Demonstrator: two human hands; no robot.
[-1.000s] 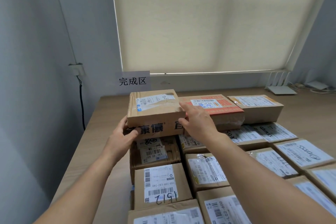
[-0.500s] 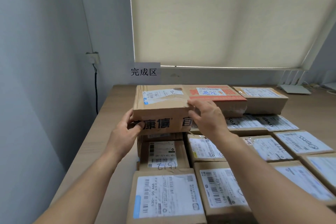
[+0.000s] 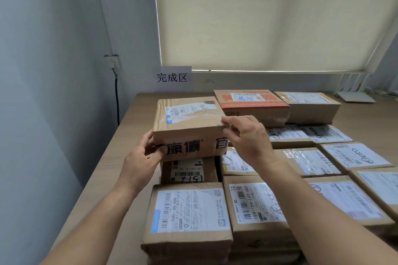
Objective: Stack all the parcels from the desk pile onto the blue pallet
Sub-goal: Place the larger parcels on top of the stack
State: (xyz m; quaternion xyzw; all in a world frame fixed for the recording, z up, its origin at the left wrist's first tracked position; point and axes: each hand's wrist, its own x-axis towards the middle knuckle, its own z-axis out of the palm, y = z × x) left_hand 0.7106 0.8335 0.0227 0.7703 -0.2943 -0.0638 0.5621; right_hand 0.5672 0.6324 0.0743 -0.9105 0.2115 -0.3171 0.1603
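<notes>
Left hand (image 3: pixel 141 158) grips box (image 3: pixel 187 127) corner, right hand (image 3: pixel 247 139) pinches opposite edge; shallow hold, box may slip, clip red parcel (image 3: pixel 252 101) alongside.

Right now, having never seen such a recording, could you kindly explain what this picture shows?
There is no machine here: a person wears a camera on the head, so you look down at their two bare arms. The left hand and the right hand grip a brown parcel at its near corners. Under and beside it, many labelled parcels lie on a wooden desk. A paper sign is at the wall behind. No blue pallet shows.
</notes>
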